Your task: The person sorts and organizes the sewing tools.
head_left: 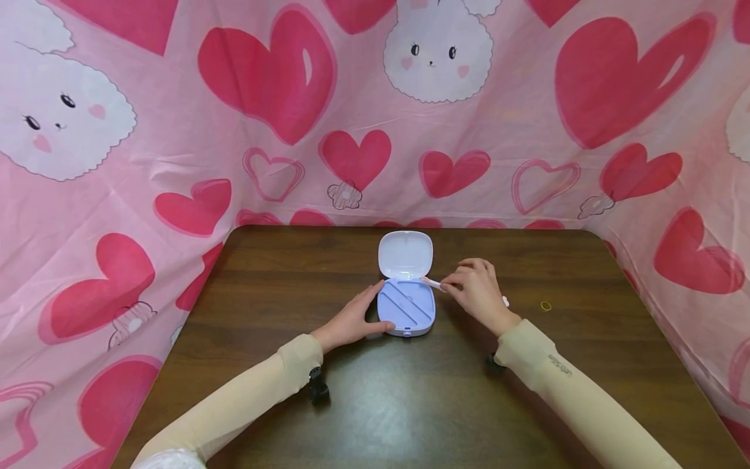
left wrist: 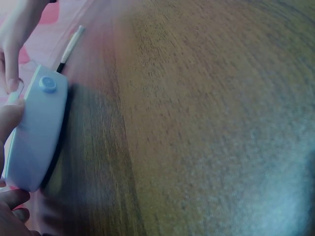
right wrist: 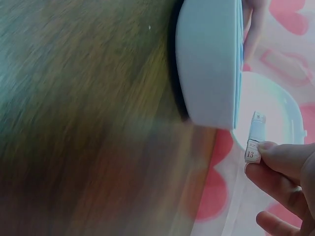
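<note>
A small lavender plastic case (head_left: 407, 306) sits on the table, its white lid (head_left: 405, 254) swung up at the back. Two diagonal ridges cross its inside, and a round button (left wrist: 47, 84) marks the front wall. My left hand (head_left: 351, 319) grips the case from the left, thumb at the front corner and fingers along the far left side. Between thumb and forefinger, my right hand (head_left: 477, 292) pinches a folded tape measure (right wrist: 254, 137) with printed numbers. The tape's far end reaches the back right corner of the case, near the lid; whether it touches cannot be told.
A yellow ring-shaped band (head_left: 546, 306) lies on the brown table (head_left: 281, 273) to the right. Partly behind the right hand is a small white object (head_left: 506, 301). The left wrist view shows a thin white stick with a black end (left wrist: 71, 47) beyond the case.
</note>
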The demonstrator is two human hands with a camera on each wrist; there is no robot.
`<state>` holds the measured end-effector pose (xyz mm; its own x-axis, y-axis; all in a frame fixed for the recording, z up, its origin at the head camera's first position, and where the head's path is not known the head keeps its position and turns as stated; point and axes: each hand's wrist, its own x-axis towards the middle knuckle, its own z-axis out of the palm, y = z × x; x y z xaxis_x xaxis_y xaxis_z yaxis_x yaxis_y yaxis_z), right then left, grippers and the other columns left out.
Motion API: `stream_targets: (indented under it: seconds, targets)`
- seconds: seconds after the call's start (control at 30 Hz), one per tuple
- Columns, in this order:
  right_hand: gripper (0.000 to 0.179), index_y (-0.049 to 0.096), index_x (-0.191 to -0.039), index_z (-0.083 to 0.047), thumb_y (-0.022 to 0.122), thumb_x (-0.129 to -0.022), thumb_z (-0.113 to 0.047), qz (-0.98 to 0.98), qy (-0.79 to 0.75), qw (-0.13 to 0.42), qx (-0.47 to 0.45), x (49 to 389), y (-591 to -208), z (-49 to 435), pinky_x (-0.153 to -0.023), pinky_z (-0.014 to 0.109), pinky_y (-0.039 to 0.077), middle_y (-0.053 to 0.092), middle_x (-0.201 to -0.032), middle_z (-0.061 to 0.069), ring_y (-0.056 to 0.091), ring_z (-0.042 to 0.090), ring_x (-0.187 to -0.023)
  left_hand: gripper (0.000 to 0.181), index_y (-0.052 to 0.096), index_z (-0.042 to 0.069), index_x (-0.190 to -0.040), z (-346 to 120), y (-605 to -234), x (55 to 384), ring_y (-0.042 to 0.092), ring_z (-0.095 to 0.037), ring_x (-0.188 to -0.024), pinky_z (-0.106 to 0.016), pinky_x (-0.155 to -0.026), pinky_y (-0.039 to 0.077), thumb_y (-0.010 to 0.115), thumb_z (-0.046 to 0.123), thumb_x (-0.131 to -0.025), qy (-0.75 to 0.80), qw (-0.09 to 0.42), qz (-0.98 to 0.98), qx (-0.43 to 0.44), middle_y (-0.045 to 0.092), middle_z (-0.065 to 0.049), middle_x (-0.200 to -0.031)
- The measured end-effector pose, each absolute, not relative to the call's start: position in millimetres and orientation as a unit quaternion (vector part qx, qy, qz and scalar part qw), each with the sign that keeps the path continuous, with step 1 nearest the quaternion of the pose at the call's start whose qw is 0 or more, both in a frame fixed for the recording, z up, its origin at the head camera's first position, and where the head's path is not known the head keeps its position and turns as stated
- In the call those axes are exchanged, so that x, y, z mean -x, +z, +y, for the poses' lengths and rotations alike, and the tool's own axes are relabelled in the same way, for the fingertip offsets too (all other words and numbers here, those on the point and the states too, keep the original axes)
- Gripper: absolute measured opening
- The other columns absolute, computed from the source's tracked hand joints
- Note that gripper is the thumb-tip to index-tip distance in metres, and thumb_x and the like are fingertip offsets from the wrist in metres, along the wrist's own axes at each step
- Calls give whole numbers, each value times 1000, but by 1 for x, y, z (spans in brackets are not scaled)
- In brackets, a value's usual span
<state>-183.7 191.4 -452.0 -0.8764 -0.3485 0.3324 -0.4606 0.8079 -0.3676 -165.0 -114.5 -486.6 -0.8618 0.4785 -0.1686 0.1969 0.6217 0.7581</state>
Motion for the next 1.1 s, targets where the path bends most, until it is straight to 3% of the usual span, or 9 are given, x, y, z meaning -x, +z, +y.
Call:
stream_targets:
  seconds: [1.1]
  targets:
    - [6,85,-92,-13,84,-89,-18,-947,207,93,-227,192,-461,158,-112,64,30,69,-82,3,56,37,-117,100,17,24,-169,-115,-489,166,19,-30,-159,-54,-125,24,77,49,-92,391,189,881,-188,21,-5,-173]
